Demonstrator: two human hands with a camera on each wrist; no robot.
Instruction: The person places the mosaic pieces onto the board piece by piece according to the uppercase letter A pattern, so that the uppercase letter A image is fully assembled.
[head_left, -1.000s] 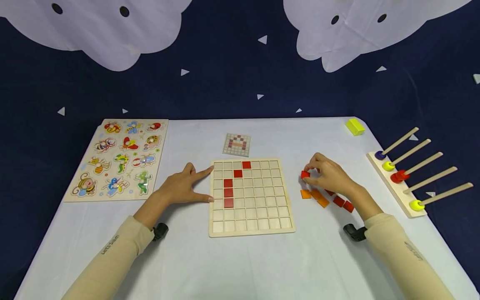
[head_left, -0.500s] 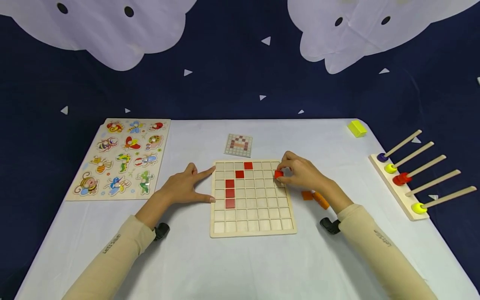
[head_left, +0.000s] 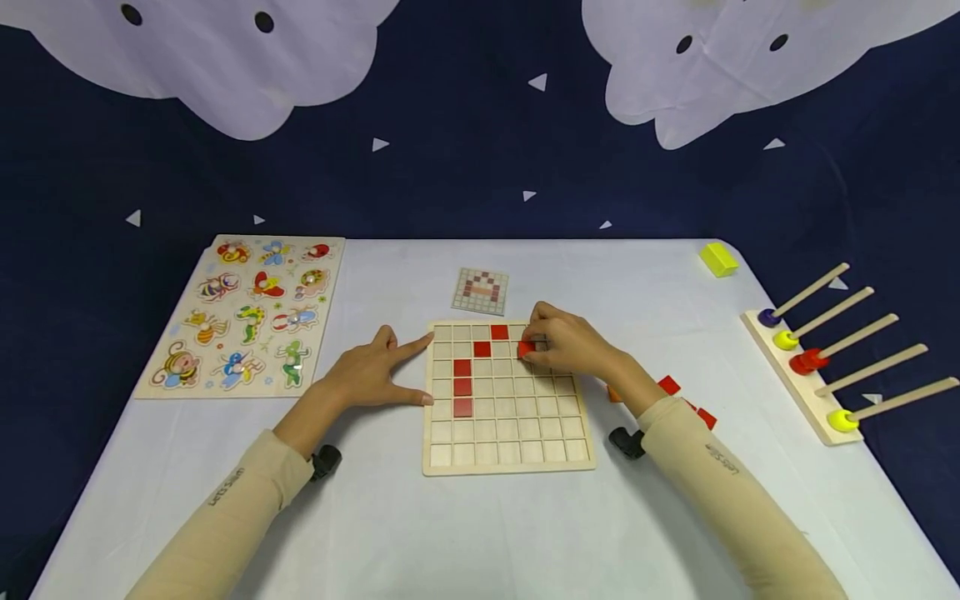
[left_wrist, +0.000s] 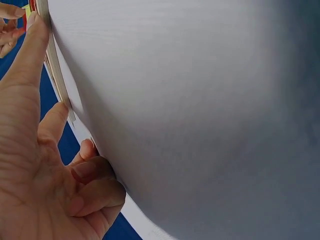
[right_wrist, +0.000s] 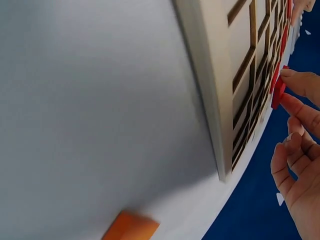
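A wooden grid board [head_left: 509,468] lies on the white table, several red tiles [head_left: 462,387] set in its squares. At its left edge, my left hand [head_left: 366,373] touches the frame with thumb and index finger stretched apart; in the left wrist view the other fingers of that hand [left_wrist: 95,190] are bent. Between the thumb and fingertips of my right hand [head_left: 570,340], a red square tile [head_left: 526,349] is pinched over the upper right part of the grid. The right wrist view shows that tile [right_wrist: 279,90] tilted close to the board's surface.
Loose red tiles [head_left: 669,385] and an orange tile [right_wrist: 131,227] lie right of the board, partly hidden by the right forearm. A small pattern card [head_left: 480,291] sits behind it. An insect puzzle [head_left: 251,317] is left; a peg stand [head_left: 802,379] and yellow block [head_left: 719,260] are right.
My right hand has carried the red tile left, from beside the loose tiles to over the grid. My left hand keeps its place at the board's edge.
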